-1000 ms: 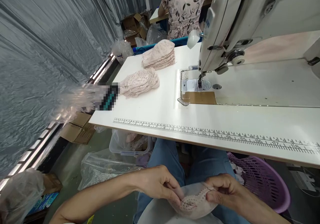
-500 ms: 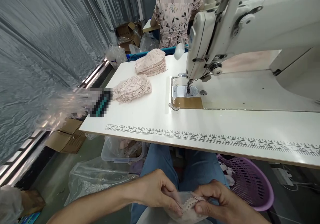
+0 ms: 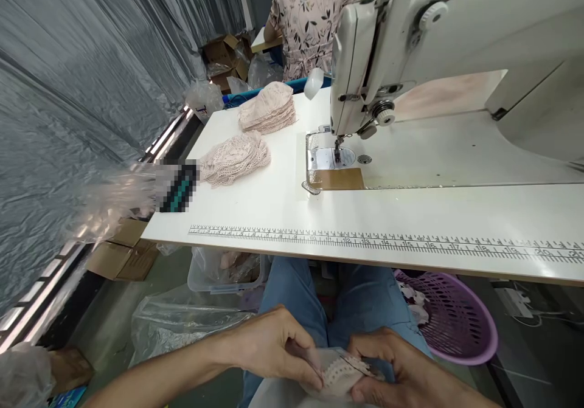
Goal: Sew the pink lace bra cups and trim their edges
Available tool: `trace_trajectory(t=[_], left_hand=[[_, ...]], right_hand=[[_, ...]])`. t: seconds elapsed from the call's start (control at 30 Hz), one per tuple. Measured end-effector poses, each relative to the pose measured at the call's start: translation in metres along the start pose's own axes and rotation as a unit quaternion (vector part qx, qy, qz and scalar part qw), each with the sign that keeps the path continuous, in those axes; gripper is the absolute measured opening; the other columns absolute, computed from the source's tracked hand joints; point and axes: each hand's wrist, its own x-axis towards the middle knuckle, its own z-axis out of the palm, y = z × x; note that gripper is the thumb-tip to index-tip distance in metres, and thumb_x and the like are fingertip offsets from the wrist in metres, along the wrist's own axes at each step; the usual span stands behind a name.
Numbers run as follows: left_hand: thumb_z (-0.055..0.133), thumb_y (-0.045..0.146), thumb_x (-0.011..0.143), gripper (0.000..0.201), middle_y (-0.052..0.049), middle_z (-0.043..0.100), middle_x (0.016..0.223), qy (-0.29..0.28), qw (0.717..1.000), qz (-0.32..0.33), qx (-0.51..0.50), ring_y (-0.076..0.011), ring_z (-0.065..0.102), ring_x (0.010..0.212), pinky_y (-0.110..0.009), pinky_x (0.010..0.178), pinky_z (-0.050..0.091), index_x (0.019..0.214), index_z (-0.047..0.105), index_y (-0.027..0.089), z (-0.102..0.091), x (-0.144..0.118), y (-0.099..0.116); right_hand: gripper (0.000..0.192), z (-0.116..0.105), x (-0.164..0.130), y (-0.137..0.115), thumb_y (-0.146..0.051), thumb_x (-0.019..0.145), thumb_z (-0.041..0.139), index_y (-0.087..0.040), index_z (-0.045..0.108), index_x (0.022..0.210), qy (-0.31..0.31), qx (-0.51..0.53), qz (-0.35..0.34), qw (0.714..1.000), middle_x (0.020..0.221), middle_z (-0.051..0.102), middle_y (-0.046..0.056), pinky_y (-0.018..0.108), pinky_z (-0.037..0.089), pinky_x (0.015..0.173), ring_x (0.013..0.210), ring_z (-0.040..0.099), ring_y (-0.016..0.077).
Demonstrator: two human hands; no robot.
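Over my lap, both hands work on a pale beige piece of lace fabric (image 3: 341, 374) with a row of small holes along its edge. My left hand (image 3: 279, 348) pinches its left side between thumb and fingers. On the other side, my right hand (image 3: 393, 364) is closed on the lace's right end, thumb below and fingers above. A thin dark line shows by the right fingertips; I cannot make out what it is. Whitish sheer material (image 3: 285, 393) lies under the hands on my thighs.
A white sewing machine (image 3: 365, 73) stands on the white table (image 3: 255, 213), with a printed ruler along its front edge. Two lace stacks (image 3: 267, 109) lie left of the needle. Below are a purple basket (image 3: 460, 317), a clear bin (image 3: 228, 283) and a cardboard box (image 3: 121, 259). A person sits behind.
My view has shifted slightly, so the table and machine sit higher and further left. The lace has turned a little between my fingers, and both hands keep hold of it.
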Motion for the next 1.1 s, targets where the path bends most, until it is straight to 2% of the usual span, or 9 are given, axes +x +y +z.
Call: trace_trajectory(t=[0.2, 0.33, 0.5, 0.63, 0.77, 0.93, 1.1], left_hand=[[0.069, 0.036, 0.072, 0.027, -0.009, 0.071, 0.077, 0.015, 0.999, -0.006, 0.052, -0.0184, 0.066, 0.069, -0.019, 0.058, 0.046, 0.084, 0.073, 0.013, 0.000, -0.002, 0.008], [0.069, 0.035, 0.072, 0.023, -0.005, 0.071, 0.075, 0.004, 0.998, -0.005, 0.064, -0.0152, 0.065, 0.068, -0.015, 0.055, 0.043, 0.083, 0.073, 0.015, 0.001, 0.000, 0.009], [0.069, 0.036, 0.072, 0.023, -0.002, 0.071, 0.072, -0.007, 0.998, 0.000, 0.067, -0.0112, 0.063, 0.063, -0.013, 0.051, 0.039, 0.084, 0.073, 0.017, 0.000, 0.002, 0.006], [0.071, 0.038, 0.070, 0.026, -0.002, 0.070, 0.069, 0.002, 0.998, -0.005, 0.060, -0.0102, 0.060, 0.059, -0.013, 0.048, 0.037, 0.082, 0.074, 0.016, -0.001, 0.002, 0.005], [0.070, 0.038, 0.071, 0.026, -0.003, 0.071, 0.072, -0.016, 0.999, -0.011, 0.051, -0.0116, 0.062, 0.063, -0.013, 0.052, 0.039, 0.083, 0.074, 0.015, 0.000, 0.003, 0.007], [0.069, 0.034, 0.072, 0.026, -0.006, 0.071, 0.080, -0.019, 0.999, -0.026, 0.038, -0.0153, 0.065, 0.072, -0.014, 0.057, 0.043, 0.087, 0.073, 0.014, -0.001, 0.005, 0.011], [0.071, 0.038, 0.069, 0.031, -0.005, 0.071, 0.080, -0.031, 0.998, -0.043, 0.027, -0.0152, 0.065, 0.074, -0.014, 0.060, 0.045, 0.088, 0.073, 0.013, -0.005, 0.006, 0.006]], right_hand=[[0.018, -0.002, -0.003, -0.006, -0.036, 0.072, 0.062, -0.020, 0.057, 0.065, -0.006, -0.028, 0.041, 0.999, 0.072, 0.056, -0.001, 0.026, 0.040, 0.068, 0.076, 0.051, 0.0182], [0.014, -0.003, -0.002, -0.011, -0.034, 0.069, 0.066, -0.020, 0.062, 0.066, -0.012, -0.002, 0.028, 1.000, 0.067, 0.055, -0.003, 0.024, 0.039, 0.066, 0.073, 0.050, 0.0166], [0.036, 0.000, 0.006, -0.007, -0.053, 0.069, 0.064, -0.018, 0.066, 0.060, -0.051, 0.105, -0.008, 0.993, 0.056, 0.046, -0.003, 0.021, 0.036, 0.056, 0.062, 0.043, 0.0123], [0.044, 0.000, 0.010, -0.006, -0.059, 0.068, 0.062, -0.016, 0.066, 0.058, -0.063, 0.124, -0.006, 0.990, 0.054, 0.041, -0.004, 0.020, 0.031, 0.050, 0.056, 0.037, 0.0100], [0.041, 0.001, 0.013, -0.011, -0.056, 0.065, 0.066, -0.015, 0.064, 0.059, -0.078, 0.142, -0.004, 0.987, 0.053, 0.039, -0.004, 0.020, 0.026, 0.049, 0.056, 0.034, 0.0089], [0.043, 0.001, 0.016, -0.015, -0.057, 0.064, 0.067, -0.015, 0.059, 0.055, -0.064, 0.153, 0.005, 0.986, 0.054, 0.036, -0.005, 0.021, 0.025, 0.050, 0.055, 0.032, 0.0084], [0.042, -0.006, 0.013, -0.006, -0.054, 0.066, 0.067, -0.015, 0.056, 0.055, -0.074, 0.167, 0.005, 0.983, 0.054, 0.037, -0.005, 0.021, 0.024, 0.050, 0.055, 0.032, 0.0083]])
